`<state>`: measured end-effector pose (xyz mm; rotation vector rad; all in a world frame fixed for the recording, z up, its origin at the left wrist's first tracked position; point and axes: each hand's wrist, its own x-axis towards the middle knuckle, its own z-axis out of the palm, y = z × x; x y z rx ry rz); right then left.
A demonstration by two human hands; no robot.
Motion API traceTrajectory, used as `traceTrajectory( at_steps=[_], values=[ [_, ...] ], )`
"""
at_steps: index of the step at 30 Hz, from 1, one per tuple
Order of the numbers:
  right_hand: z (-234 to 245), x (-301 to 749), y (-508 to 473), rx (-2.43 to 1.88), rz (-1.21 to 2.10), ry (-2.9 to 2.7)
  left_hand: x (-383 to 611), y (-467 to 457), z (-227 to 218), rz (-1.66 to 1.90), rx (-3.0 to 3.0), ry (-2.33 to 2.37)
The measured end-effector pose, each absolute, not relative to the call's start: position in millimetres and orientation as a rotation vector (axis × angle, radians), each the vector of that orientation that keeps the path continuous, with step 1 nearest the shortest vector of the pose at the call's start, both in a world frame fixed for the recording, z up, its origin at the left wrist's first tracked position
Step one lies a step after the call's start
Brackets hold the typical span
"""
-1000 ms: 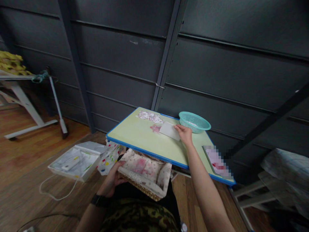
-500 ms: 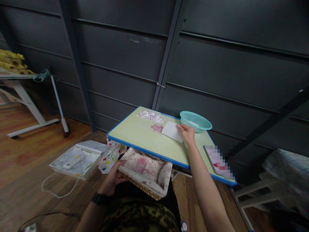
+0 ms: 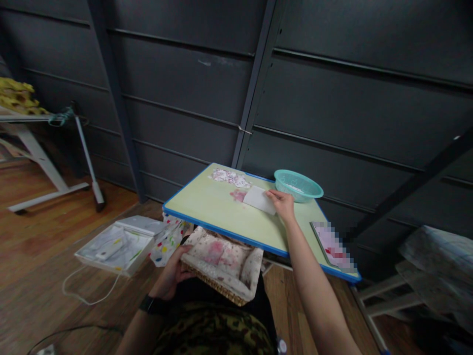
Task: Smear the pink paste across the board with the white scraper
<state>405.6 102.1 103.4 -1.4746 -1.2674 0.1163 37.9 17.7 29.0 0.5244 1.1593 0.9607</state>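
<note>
My left hand (image 3: 177, 268) grips the left side of a cloth-lined woven basket (image 3: 236, 288), which sits over my lap just under the table's front edge. Small pinkish bits lie inside it. Pinched in my right hand (image 3: 283, 203) is a flat white card (image 3: 259, 199), held low over the small table (image 3: 207, 209). A thin pink patch of small pieces (image 3: 237, 195) lies at the card's left edge. Farther back on the tabletop is a spread of white and purplish flakes (image 3: 229, 177). Just behind my right hand stands a green plastic basin (image 3: 301, 188) with some pale material in it.
A partly pixelated flat item (image 3: 330, 246) lies at the table's right edge. On the floor to the left is an open white box (image 3: 114, 246) with a cable, beside a dotted cloth bag (image 3: 168, 241). Dark metal panels (image 3: 185, 74) stand behind the table.
My right hand has moved the white card slightly left, closer over the pink patch. My left hand and the basket stay in place.
</note>
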Motion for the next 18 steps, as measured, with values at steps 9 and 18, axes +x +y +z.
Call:
traceTrajectory(
  at_steps=[9,18],
  values=[
    [101,407,103,-1.506,0.130,-1.288,38,17,30,0.966,0.513,1.158],
    [100,408,104,-1.492,0.068,-1.260,39,17,32,0.969,0.507,1.176]
  ],
)
